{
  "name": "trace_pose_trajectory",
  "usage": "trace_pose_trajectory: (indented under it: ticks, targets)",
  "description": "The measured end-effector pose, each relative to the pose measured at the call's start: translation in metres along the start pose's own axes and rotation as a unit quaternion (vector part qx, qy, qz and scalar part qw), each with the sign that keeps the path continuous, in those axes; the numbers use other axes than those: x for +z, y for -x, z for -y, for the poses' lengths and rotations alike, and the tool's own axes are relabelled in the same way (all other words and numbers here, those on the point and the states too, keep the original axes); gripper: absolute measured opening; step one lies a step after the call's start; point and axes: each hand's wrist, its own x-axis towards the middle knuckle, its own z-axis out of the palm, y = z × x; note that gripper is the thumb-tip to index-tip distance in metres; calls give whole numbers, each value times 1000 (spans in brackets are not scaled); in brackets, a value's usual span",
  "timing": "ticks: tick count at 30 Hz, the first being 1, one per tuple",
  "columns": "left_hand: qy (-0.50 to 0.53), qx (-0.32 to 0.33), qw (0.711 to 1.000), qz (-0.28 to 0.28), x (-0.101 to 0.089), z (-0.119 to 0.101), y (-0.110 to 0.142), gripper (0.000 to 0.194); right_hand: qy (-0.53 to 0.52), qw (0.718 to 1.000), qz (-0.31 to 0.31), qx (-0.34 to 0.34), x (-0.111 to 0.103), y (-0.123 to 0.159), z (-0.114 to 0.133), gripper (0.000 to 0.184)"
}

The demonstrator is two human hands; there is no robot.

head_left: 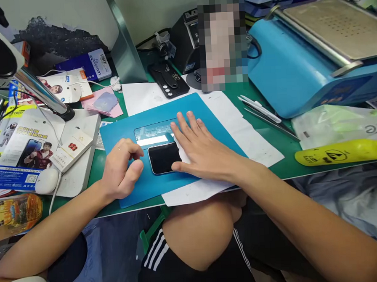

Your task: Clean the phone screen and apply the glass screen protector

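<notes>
A black smartphone (161, 157) lies screen-up on a blue work mat (125, 131). My right hand (197, 147) lies flat with fingers spread over the phone's right part, pressing a white cloth or tissue (184, 154) onto it. My left hand (123, 167) rests on the mat just left of the phone, fingers curled toward its left edge with the thumb near its corner. Just behind the phone, a clear protector sheet with a white strip (153, 134) lies on the mat.
White paper sheets (238, 130) lie under and beside the mat. A blue machine (301, 63) stands back right, with tweezers (263, 112) before it and a yellow tool (343, 152) at the right. Product boxes (31, 153), a lamp arm (40, 92) and a white mouse (47, 181) crowd the left.
</notes>
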Motion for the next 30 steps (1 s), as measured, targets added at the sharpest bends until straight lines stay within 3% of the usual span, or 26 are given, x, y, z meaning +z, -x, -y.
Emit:
trace_pose_trajectory:
  ticks: [7, 12, 17, 21, 24, 27, 30]
  targets:
    - [3, -8, 1000, -6, -2, 2, 0, 23, -75, 996, 21, -31, -5, -52, 59, 116]
    - [-8, -16, 1000, -12, -5, 6, 1, 23, -83, 994, -1, -76, -1, -49, 84, 124]
    - [-62, -38, 997, 25, -4, 6, 0, 8, -66, 996, -8, -64, 0, -17, 71, 121]
    - [-120, -102, 984, 84, -1, 2, -3, 17, -41, 999, 8, -22, -4, 2, 40, 118]
    - [-132, -114, 976, 128, 0, 1, -4, 20, -26, 999, 17, 14, -5, 4, 22, 116]
    - [-115, -108, 981, 117, 0, 1, -3, 19, -27, 999, 14, 14, -5, -6, 21, 116]
    - [-85, -106, 988, 76, -2, 4, -1, 15, -44, 999, 6, 5, -4, -24, 35, 120]
